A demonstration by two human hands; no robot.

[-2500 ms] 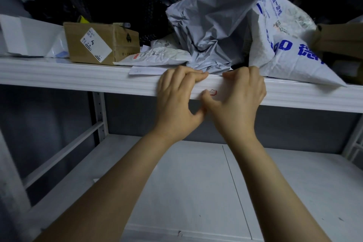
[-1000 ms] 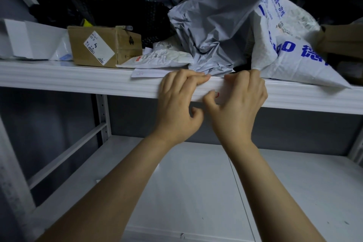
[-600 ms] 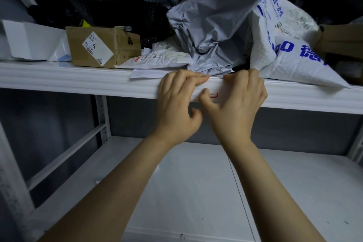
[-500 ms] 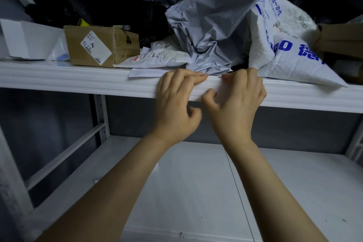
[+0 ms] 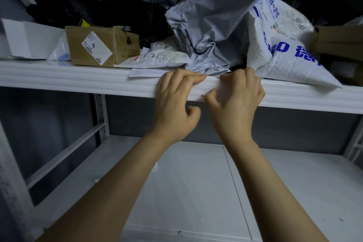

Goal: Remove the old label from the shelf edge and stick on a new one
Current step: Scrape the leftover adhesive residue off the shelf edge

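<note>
Ribbed white metal shelf edge (image 5: 78, 82); crinkled grey poly mailer (image 5: 212, 25) above. My left hand (image 5: 176, 108) curled, fingertips pressing edge, gripping nothing. My right hand (image 5: 237, 102) thumb rubs white label (image 5: 211, 92) at front edge; whether pinched, cannot tell.

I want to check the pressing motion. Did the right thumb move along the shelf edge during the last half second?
Yes, slightly. The right hand slid its thumb rightward and a little down along the shelf edge, now covering the red mark almost entirely.
</note>
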